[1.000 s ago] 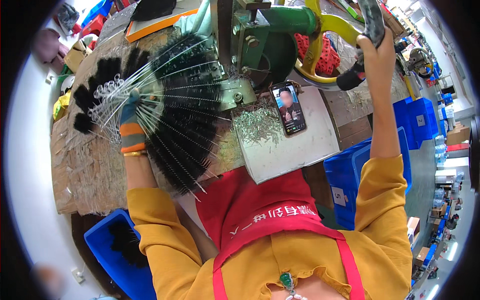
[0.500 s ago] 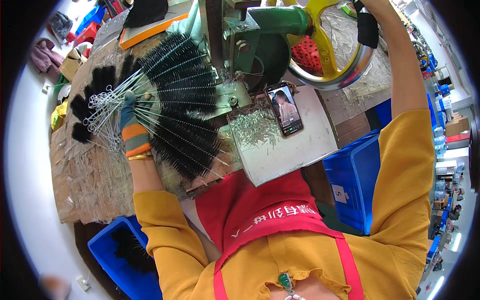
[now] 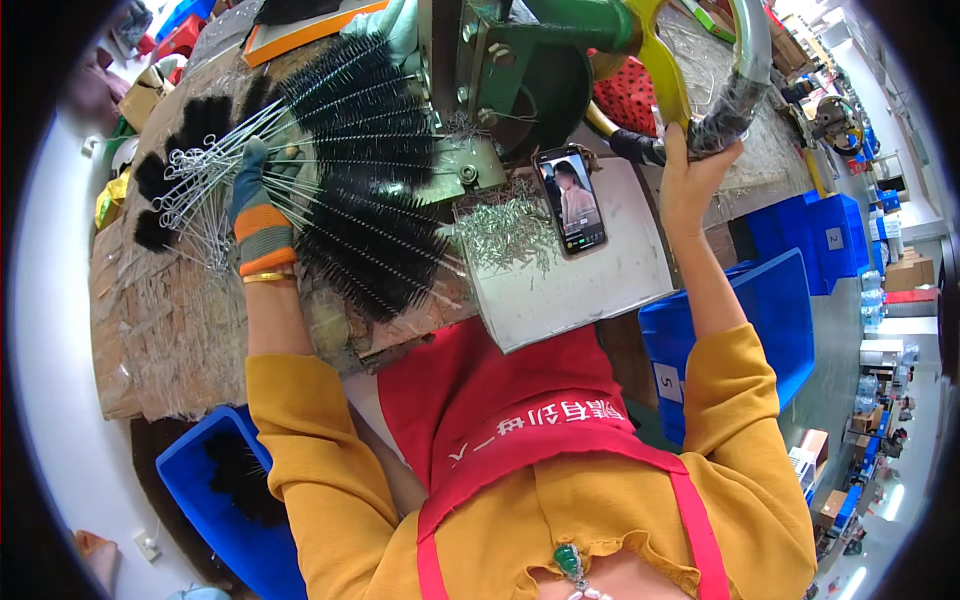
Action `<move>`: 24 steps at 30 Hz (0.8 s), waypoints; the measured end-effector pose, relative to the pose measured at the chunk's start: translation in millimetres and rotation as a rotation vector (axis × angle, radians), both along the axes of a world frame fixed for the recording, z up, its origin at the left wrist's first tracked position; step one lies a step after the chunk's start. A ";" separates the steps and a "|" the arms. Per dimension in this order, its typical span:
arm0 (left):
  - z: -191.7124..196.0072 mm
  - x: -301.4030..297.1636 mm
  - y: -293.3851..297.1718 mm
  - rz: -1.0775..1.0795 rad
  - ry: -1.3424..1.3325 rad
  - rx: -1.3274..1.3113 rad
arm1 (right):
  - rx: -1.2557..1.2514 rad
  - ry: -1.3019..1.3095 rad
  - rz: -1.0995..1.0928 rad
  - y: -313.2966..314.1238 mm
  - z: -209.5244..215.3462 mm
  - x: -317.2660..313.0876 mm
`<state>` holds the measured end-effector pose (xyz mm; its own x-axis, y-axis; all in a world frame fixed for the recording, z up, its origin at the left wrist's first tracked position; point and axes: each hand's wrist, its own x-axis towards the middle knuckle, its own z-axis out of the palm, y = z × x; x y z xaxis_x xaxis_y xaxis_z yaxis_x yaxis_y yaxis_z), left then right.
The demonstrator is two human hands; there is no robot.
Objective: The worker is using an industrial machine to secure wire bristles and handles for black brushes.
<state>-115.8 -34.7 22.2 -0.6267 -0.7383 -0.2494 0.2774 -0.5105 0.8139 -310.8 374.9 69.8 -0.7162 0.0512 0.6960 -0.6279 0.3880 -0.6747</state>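
My left hand [image 3: 264,205], in a grey, orange and blue glove, is closed around the twisted wire stems of a fan of black bottle brushes [image 3: 365,180]. Their looped wire ends stick out to its left, and the bristled ends spread to the right, some reaching a metal plate [image 3: 478,172] under the green hand press [image 3: 530,80]. My bare right hand [image 3: 695,185] grips the taped near rim of the press's handwheel [image 3: 722,118], which has yellow spokes. Where the brush tips meet the press is partly hidden.
Cut wire bits [image 3: 510,228] lie heaped on a white board [image 3: 590,290] beside a phone [image 3: 572,200]. More black brushes [image 3: 205,125] rest behind my left hand. Blue bins stand at the lower left [image 3: 190,470] and right [image 3: 650,330]. An orange-edged tray [image 3: 310,35] sits at the back.
My right hand has come down and nearer from the upper right, and the handwheel has turned with it. My left hand keeps its hold on the brushes, shifting only slightly in view.
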 end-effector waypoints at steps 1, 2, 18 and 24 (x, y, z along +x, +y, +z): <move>0.7 1.1 2.0 0.031 -0.010 0.012 | 0.047 0.016 -0.002 5.0 5.5 -1.5; 1.7 0.4 2.5 0.058 0.008 0.035 | 0.125 0.101 0.026 6.2 14.9 -1.3; 4.0 -29.3 2.9 0.249 0.070 0.156 | 0.666 0.382 0.388 -27.5 210.5 -83.9; 14.9 -30.9 12.6 0.354 -0.112 0.043 | 0.286 0.133 -0.124 -41.0 143.6 11.4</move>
<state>-146.7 -22.1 37.1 -0.3012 -0.8919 -0.3372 0.3538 -0.4329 0.8291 -299.3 333.9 213.4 -0.6190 -0.0790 0.7814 -0.6393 0.6286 -0.4429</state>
